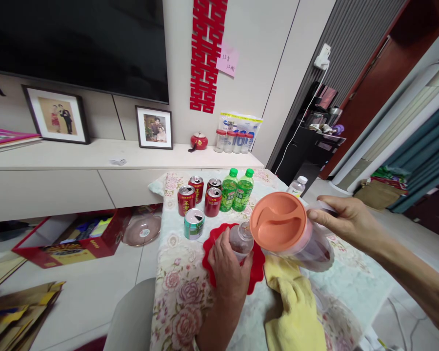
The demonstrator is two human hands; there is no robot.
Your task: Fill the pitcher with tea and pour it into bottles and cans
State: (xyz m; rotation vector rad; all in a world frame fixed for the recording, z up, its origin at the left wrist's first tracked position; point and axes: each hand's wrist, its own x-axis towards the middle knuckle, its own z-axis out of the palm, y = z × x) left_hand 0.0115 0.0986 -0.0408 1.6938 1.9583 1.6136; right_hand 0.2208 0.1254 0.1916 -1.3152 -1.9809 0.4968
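Observation:
My left hand [229, 265] is wrapped round a clear plastic bottle [241, 239] over a red scalloped tray [258, 273]. Closed on the handle of a clear pitcher [316, 248] is my right hand [338, 219]. The pitcher is tilted left, its orange lid [278, 222] close to the bottle's mouth; dark contents show inside it. Behind the tray are a green can [194, 224], several red cans [212, 202] and two green bottles [229, 190]. A yellow cloth [294, 302] lies below the pitcher.
A floral cloth covers the table [183, 297]. Another clear bottle [297, 186] stands at its back right. Behind is a white cabinet [124, 158] with framed photos [154, 127], lidded jars [232, 142] and a red pot [199, 141]. A grey seat [131, 317] is at the left.

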